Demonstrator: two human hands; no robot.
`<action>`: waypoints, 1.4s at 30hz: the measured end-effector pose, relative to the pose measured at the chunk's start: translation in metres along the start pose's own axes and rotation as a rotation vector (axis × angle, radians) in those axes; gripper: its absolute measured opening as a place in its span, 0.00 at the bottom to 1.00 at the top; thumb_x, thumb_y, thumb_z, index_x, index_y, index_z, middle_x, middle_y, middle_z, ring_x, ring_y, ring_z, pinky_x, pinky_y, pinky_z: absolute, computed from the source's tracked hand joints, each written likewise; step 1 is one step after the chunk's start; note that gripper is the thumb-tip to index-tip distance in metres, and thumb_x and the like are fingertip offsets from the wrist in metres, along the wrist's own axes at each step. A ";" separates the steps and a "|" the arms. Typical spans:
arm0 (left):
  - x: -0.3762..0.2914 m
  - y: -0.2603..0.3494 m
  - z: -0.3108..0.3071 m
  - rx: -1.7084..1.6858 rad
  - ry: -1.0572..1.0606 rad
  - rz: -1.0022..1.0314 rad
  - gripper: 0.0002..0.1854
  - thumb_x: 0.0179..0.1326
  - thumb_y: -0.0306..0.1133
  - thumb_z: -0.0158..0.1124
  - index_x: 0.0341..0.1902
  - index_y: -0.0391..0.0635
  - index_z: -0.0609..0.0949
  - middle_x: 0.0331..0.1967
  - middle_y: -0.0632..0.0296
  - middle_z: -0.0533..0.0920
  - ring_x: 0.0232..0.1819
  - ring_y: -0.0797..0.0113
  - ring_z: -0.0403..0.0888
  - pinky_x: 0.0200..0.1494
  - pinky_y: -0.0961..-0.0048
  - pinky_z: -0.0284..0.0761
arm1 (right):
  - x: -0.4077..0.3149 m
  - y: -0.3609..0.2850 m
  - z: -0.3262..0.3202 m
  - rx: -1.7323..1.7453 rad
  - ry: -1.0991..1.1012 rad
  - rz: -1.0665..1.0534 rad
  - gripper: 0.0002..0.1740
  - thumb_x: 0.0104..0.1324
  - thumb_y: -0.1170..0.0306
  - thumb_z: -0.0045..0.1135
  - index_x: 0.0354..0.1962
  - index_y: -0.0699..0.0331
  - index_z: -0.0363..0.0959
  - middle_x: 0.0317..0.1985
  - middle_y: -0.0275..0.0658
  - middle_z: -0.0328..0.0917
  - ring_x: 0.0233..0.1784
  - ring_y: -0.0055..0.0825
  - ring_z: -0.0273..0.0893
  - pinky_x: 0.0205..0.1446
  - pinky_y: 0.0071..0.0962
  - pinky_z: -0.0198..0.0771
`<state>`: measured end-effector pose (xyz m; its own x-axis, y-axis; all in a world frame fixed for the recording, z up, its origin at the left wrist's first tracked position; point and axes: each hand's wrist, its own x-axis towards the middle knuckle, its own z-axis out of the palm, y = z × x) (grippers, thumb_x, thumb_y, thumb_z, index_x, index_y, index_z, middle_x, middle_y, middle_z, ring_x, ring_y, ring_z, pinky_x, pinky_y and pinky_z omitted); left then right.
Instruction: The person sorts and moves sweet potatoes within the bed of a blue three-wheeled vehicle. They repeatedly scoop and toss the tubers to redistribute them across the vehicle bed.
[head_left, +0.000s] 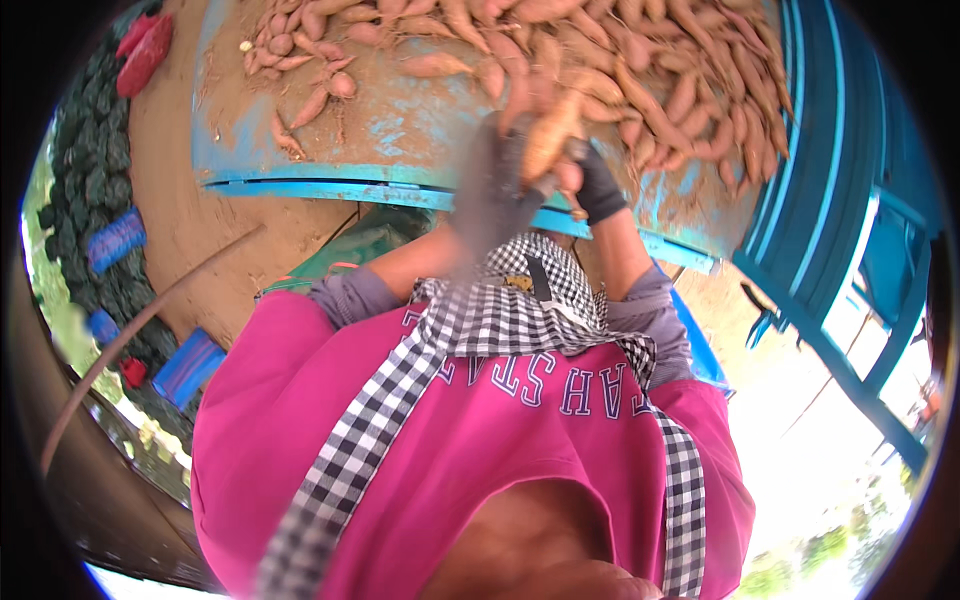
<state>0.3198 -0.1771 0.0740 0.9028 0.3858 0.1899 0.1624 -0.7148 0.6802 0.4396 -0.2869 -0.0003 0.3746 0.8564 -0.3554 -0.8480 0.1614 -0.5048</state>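
Observation:
A large sweet potato (551, 139) is between my two hands, above the near edge of the table. My right hand (600, 184), in a dark fingerless glove, holds it together with a smaller sweet potato (570, 178) that sticks out below. My left hand (491, 187), also in a dark glove, is against the large root's left side. Motion blurs it, so its grip is unclear. Just beyond lies a broad heap of sweet potatoes (675, 97) on the worn blue table (390, 135). A few smaller roots (309, 107) lie apart at the left.
A blue metal frame (814, 150) stands along the right. Under the table's near edge is a green sack (360, 247); a blue container (697, 337) is by my right elbow. Dark bundles (94, 157) and blue rolls (187, 367) line the left, near a curved bar (142, 319).

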 end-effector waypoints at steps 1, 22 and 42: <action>-0.003 0.020 0.017 -0.002 -0.019 0.160 0.44 0.54 0.40 0.67 0.70 0.43 0.56 0.61 0.35 0.60 0.61 0.32 0.61 0.61 0.45 0.63 | -0.021 -0.006 -0.034 0.107 0.013 -0.036 0.46 0.59 0.56 0.62 0.67 0.68 0.51 0.61 0.45 0.66 0.63 0.36 0.67 0.67 0.34 0.63; 0.101 -0.074 0.137 0.245 -0.351 0.035 0.29 0.52 0.41 0.65 0.57 0.42 0.73 0.49 0.46 0.77 0.51 0.47 0.76 0.54 0.52 0.71 | -0.406 -0.002 -0.082 -1.120 1.873 -0.339 0.27 0.68 0.67 0.55 0.59 0.75 0.64 0.60 0.53 0.68 0.61 0.38 0.68 0.62 0.33 0.67; 0.113 -0.235 0.055 0.479 -0.501 0.041 0.31 0.37 0.44 0.73 0.50 0.54 0.79 0.47 0.59 0.75 0.53 0.53 0.71 0.52 0.53 0.66 | 0.170 -0.045 -0.051 -2.139 0.239 -0.273 0.25 0.50 0.61 0.63 0.49 0.49 0.76 0.53 0.43 0.71 0.58 0.45 0.67 0.58 0.48 0.65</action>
<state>0.4053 0.0025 -0.1035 0.9683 0.1193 -0.2195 0.1778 -0.9464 0.2696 0.5606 -0.1734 -0.0776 0.5520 0.8252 -0.1202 0.7508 -0.5545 -0.3589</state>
